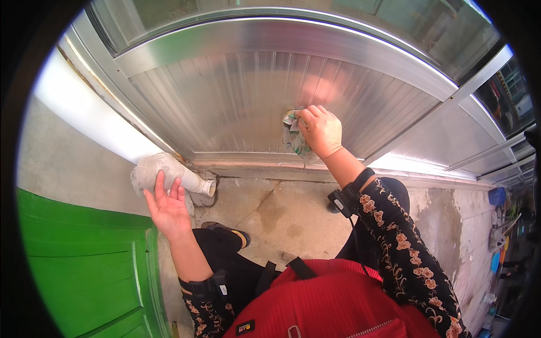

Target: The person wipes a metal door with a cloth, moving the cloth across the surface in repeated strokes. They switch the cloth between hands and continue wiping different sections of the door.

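My right hand [320, 129] grips a crumpled cloth [292, 134] with green marks. The cloth lies against the ribbed metal panel [236, 101] in front of me, near the panel's lower middle. My left hand [170, 207] holds nothing; its palm faces up and its fingers are spread. Behind those fingertips is a grey mesh-like wrapping [154, 169] around a white pipe [195, 182]. Whether the fingertips touch the wrapping I cannot tell.
A glass pane [304, 14] sits above the metal panel. At left is a green wooden door [84, 262]. Concrete floor [270, 211] with damp patches lies beneath me. A blue container [497, 196] and other items stand far right.
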The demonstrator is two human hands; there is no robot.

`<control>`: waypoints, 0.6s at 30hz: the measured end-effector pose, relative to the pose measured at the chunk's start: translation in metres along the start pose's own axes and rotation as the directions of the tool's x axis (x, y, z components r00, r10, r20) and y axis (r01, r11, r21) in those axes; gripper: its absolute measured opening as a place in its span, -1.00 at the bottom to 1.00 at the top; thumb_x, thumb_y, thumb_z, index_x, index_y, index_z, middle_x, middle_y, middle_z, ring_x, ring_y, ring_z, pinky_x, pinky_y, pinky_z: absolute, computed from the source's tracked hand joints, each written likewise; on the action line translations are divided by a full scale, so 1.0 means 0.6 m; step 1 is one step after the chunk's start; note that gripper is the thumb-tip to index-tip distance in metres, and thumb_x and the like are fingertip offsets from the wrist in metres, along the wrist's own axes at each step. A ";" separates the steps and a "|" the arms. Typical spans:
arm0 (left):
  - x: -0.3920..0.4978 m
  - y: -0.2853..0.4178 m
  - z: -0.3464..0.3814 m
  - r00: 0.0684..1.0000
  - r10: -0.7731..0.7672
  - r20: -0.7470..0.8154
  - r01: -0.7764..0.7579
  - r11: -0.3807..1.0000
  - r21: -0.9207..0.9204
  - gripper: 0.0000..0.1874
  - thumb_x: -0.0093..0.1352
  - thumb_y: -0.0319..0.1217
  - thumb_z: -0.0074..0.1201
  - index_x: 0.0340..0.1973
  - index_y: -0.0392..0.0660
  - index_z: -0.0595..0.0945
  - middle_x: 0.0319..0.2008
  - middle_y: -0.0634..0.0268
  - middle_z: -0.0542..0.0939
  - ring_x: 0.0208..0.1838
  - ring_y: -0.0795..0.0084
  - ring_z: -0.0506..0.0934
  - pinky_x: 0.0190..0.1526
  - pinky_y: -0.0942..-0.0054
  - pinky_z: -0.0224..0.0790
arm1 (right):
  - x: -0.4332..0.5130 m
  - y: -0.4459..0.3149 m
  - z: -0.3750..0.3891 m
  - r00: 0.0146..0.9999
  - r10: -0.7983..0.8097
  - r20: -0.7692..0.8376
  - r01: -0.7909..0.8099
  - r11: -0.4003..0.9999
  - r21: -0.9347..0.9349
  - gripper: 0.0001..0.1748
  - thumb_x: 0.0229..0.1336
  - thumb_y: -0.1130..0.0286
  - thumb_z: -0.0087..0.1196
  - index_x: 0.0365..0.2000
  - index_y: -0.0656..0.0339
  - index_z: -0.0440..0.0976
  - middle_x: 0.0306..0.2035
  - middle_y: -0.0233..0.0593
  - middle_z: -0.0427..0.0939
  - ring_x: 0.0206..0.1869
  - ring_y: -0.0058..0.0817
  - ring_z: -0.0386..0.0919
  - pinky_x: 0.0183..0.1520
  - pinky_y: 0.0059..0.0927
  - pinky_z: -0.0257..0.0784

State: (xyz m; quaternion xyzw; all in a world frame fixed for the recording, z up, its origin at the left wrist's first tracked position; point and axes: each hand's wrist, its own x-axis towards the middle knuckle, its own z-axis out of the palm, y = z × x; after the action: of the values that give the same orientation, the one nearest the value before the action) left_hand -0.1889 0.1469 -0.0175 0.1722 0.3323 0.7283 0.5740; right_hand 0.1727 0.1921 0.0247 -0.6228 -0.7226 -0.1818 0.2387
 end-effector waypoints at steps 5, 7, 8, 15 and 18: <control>0.004 0.004 -0.004 1.000 -0.004 -0.008 0.004 1.000 -0.027 -0.37 0.52 0.03 -0.24 0.14 -0.33 0.48 0.18 0.25 0.49 -0.06 0.22 0.57 -0.06 0.40 0.42 | 0.060 0.038 -0.068 0.835 0.065 -0.547 -0.064 0.998 0.021 -0.77 -0.17 0.42 0.32 -0.41 -0.03 0.54 -0.52 -0.48 0.45 -0.43 -0.43 0.50 -0.42 -0.44 0.42; 0.006 0.003 -0.005 1.000 0.006 -0.006 -0.006 0.999 -0.042 -0.37 0.52 0.03 -0.23 0.14 -0.33 0.48 0.17 0.25 0.50 -0.05 0.22 0.57 -0.05 0.40 0.42 | 0.086 0.043 -0.082 0.778 -0.019 -0.628 0.011 1.000 -0.017 -0.78 -0.18 0.44 0.30 -0.42 -0.03 0.53 -0.52 -0.48 0.45 -0.44 -0.44 0.50 -0.44 -0.44 0.41; 0.008 0.002 -0.006 1.000 0.004 0.016 -0.003 0.999 -0.043 -0.37 0.52 0.03 -0.23 0.14 -0.33 0.48 0.17 0.25 0.50 -0.05 0.22 0.57 -0.05 0.40 0.42 | 0.091 0.042 -0.082 0.782 -0.042 -0.622 0.028 0.999 -0.033 -0.78 -0.18 0.44 0.30 -0.43 -0.03 0.53 -0.52 -0.48 0.45 -0.45 -0.44 0.49 -0.45 -0.44 0.41; 0.005 -0.002 -0.004 1.000 -0.012 0.026 0.013 0.999 -0.034 -0.37 0.51 0.03 -0.22 0.15 -0.33 0.47 0.17 0.26 0.49 -0.05 0.22 0.56 -0.04 0.40 0.42 | 0.032 0.046 -0.004 0.876 -0.102 -0.471 0.065 0.993 -0.095 -0.80 -0.13 0.43 0.25 -0.39 0.00 0.54 -0.54 -0.49 0.39 -0.46 -0.49 0.44 -0.42 -0.45 0.38; 0.004 -0.001 -0.003 1.000 -0.010 0.020 0.010 1.000 -0.023 -0.37 0.51 0.03 -0.21 0.14 -0.32 0.48 0.16 0.26 0.50 -0.05 0.22 0.56 -0.05 0.39 0.41 | -0.003 0.049 0.038 0.927 -0.120 -0.356 0.095 0.992 -0.087 -0.81 -0.12 0.40 0.24 -0.38 -0.01 0.55 -0.51 -0.51 0.39 -0.43 -0.52 0.45 -0.40 -0.47 0.36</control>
State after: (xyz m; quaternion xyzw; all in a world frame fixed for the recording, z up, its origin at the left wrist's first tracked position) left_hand -0.1902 0.1487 -0.0198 0.1713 0.3191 0.7275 0.5827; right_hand 0.1989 0.2079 0.0042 -0.5459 -0.6931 -0.3301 0.3356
